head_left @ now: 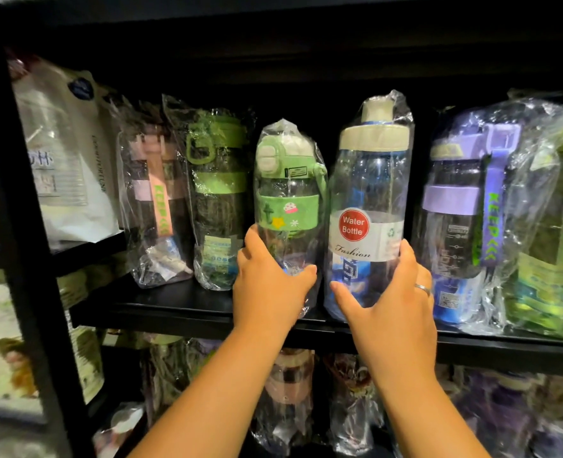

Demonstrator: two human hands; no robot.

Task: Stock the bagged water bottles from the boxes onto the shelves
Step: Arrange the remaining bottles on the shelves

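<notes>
At frame centre, the left hand (270, 285) wraps the upright green bagged bottle (288, 206) low down, the right hand (389, 292) likewise clasps the taller blue bottle (369, 209), both standing on the shelf (174, 305).

Dim black shelf (181, 309) recess; light seemingly comes from the front, glaring off the plastic bags (366, 180). Edges bend and blur, lower shelf soft.

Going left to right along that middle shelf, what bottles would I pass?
White pouch → pink-strap bottle → dark green-lid bottle → small green bottle, left hand → "Water Bottle" bottle, right hand → purple bottle → green bagged item.
</notes>
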